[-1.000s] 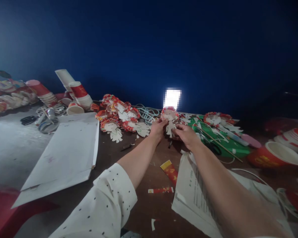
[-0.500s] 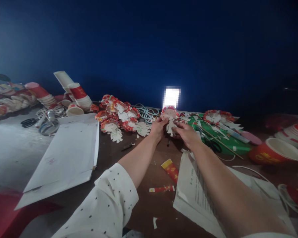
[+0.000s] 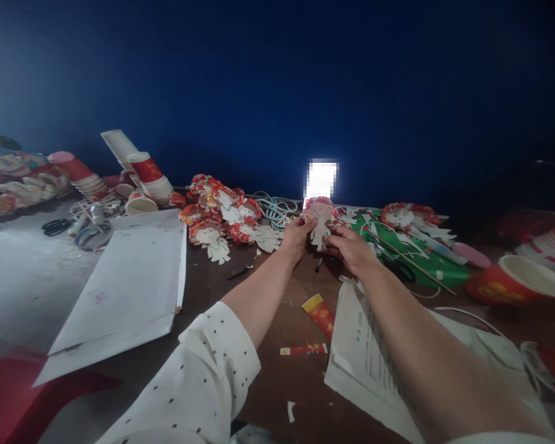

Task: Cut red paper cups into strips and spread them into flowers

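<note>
Between my two hands a paper doll (image 3: 320,222) is held upright above the table, its pale cut-out body below a rim of red and white trim round the head. My left hand (image 3: 298,237) pinches its left edge. On the other edge, my right hand (image 3: 349,246) grips the doll's lower side with thumb and fingers. Several similar dolls (image 3: 219,213) lie heaped to the left, and more of them (image 3: 409,217) rest on a green sheet (image 3: 444,271) at the right. Below my hands, a small dark tool (image 3: 319,265) lies on the table.
White boards (image 3: 129,277) lie at left. Behind them stand stacked paper cups (image 3: 150,176) and black scissors (image 3: 57,227). A printed paper (image 3: 361,357) lies under my right forearm. A red paper bowl (image 3: 513,280) stands at right. Red paper scraps (image 3: 319,313) lie in front.
The doll, still in both hands, now faces me more squarely and shows more of its body. My right fingers have shifted slightly along its edge. The view has moved a little.
</note>
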A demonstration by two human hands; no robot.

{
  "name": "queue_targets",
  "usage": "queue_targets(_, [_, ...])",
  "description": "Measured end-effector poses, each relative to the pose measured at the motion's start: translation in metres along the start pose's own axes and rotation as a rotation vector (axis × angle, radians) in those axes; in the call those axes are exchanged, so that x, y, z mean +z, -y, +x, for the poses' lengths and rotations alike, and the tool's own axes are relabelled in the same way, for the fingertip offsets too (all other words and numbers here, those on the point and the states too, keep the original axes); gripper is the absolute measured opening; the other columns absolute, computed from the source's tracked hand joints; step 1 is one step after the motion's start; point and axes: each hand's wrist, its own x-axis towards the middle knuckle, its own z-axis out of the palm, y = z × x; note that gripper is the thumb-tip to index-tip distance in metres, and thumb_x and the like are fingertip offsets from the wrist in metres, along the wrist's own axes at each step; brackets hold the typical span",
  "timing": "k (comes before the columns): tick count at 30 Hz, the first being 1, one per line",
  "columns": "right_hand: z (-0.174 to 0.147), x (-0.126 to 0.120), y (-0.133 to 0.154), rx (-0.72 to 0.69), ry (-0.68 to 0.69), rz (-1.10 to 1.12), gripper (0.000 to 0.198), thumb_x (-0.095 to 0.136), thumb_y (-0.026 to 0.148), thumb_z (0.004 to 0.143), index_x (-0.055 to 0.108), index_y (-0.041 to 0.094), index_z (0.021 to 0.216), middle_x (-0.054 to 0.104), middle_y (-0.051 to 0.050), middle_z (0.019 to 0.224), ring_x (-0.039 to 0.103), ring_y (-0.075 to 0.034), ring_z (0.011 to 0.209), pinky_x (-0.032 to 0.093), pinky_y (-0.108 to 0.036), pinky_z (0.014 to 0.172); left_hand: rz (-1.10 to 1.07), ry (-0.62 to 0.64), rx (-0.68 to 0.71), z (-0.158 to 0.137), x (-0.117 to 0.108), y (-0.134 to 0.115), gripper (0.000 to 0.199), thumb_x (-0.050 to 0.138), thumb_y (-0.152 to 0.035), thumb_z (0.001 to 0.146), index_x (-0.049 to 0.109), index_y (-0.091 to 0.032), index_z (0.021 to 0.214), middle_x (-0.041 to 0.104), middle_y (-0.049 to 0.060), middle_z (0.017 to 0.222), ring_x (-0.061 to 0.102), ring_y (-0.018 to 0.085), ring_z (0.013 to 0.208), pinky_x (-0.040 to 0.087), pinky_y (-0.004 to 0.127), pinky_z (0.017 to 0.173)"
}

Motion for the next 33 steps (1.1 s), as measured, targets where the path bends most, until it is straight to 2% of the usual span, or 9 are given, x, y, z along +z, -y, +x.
queue_targets(9, [0.000, -0.004, 0.004, 0.040, 0.053, 0.050, 0.028, 0.062, 0.012, 0.062, 0.065, 0.021, 0.089, 0.069, 0.001, 0.075, 0.063, -0.010, 0.061, 0.055, -0.020, 0.060, 0.003, -0.031, 0.007, 0.004, -0.002, 0.003, 0.030, 0.081, -0.022, 0.057, 0.064, -0.014, 0.080, 0.067, 0.000, 0.064, 0.063, 0.013, 0.062, 0.049, 0.029, 0.071])
queue_targets(14, [0.002, -0.005, -0.001, -0.016, 0.041, -0.011, 0.023, 0.070, 0.021, 0.064, 0.067, 0.021, 0.087, 0.069, 0.001, 0.077, 0.063, -0.011, 0.064, 0.055, -0.022, 0.059, -0.004, 0.003, -0.006, 0.005, -0.003, 0.003, 0.025, 0.079, -0.019, 0.060, 0.065, -0.014, 0.080, 0.066, 0.000, 0.064, 0.062, 0.012, 0.062, 0.047, 0.027, 0.069])
queue_targets(17, [0.006, -0.013, 0.007, -0.089, -0.089, -0.091, 0.023, 0.073, 0.024, 0.063, 0.069, 0.020, 0.086, 0.069, 0.002, 0.075, 0.062, -0.012, 0.062, 0.054, -0.022, 0.055, -0.017, -0.062, -0.001, 0.007, -0.006, -0.003, 0.018, 0.075, -0.013, 0.065, 0.064, -0.015, 0.080, 0.064, -0.002, 0.067, 0.057, 0.007, 0.058, 0.043, 0.022, 0.063])
queue_targets(22, [0.013, -0.048, 0.043, -0.186, -0.461, -0.003, 0.016, 0.068, 0.015, 0.061, 0.066, 0.020, 0.076, 0.060, 0.004, 0.060, 0.053, -0.009, 0.050, 0.049, -0.019, 0.045, -0.196, -0.210, 0.018, 0.010, -0.013, -0.022, 0.009, 0.066, -0.008, 0.074, 0.062, -0.015, 0.075, 0.060, -0.002, 0.065, 0.053, 0.005, 0.058, 0.040, 0.018, 0.057])
queue_targets(26, [0.009, -0.080, 0.062, -0.210, -0.474, -0.018, 0.017, 0.067, 0.014, 0.062, 0.067, 0.021, 0.076, 0.060, 0.003, 0.060, 0.054, -0.010, 0.052, 0.048, -0.020, 0.045, -0.261, -0.234, 0.005, 0.009, -0.017, -0.035, 0.009, 0.065, -0.009, 0.077, 0.060, -0.016, 0.071, 0.060, -0.002, 0.066, 0.052, 0.004, 0.057, 0.041, 0.017, 0.054])
queue_targets(28, [0.005, -0.091, 0.064, -0.195, -0.408, -0.165, 0.017, 0.070, 0.018, 0.062, 0.068, 0.021, 0.078, 0.063, 0.002, 0.064, 0.056, -0.011, 0.054, 0.048, -0.023, 0.048, -0.274, -0.232, 0.012, 0.008, -0.018, -0.038, 0.010, 0.064, -0.011, 0.079, 0.060, -0.016, 0.071, 0.059, -0.002, 0.066, 0.051, 0.003, 0.056, 0.041, 0.015, 0.053])
queue_targets(31, [-0.002, -0.097, 0.063, -0.073, -0.214, -0.635, 0.021, 0.074, 0.028, 0.064, 0.073, 0.021, 0.083, 0.065, 0.001, 0.063, 0.056, -0.013, 0.053, 0.047, -0.026, 0.053, -0.280, -0.244, 0.013, 0.007, -0.019, -0.039, 0.010, 0.064, -0.010, 0.079, 0.060, -0.015, 0.071, 0.061, -0.002, 0.068, 0.051, 0.003, 0.055, 0.041, 0.014, 0.051])
queue_targets(33, [-0.003, -0.090, 0.062, -0.050, -0.194, -0.938, 0.018, 0.072, 0.031, 0.067, 0.074, 0.022, 0.083, 0.067, -0.001, 0.065, 0.058, -0.015, 0.058, 0.047, -0.028, 0.058, -0.263, -0.249, -0.006, 0.007, -0.017, -0.037, 0.009, 0.065, -0.010, 0.077, 0.061, -0.015, 0.071, 0.061, -0.002, 0.067, 0.051, 0.003, 0.054, 0.041, 0.014, 0.049])
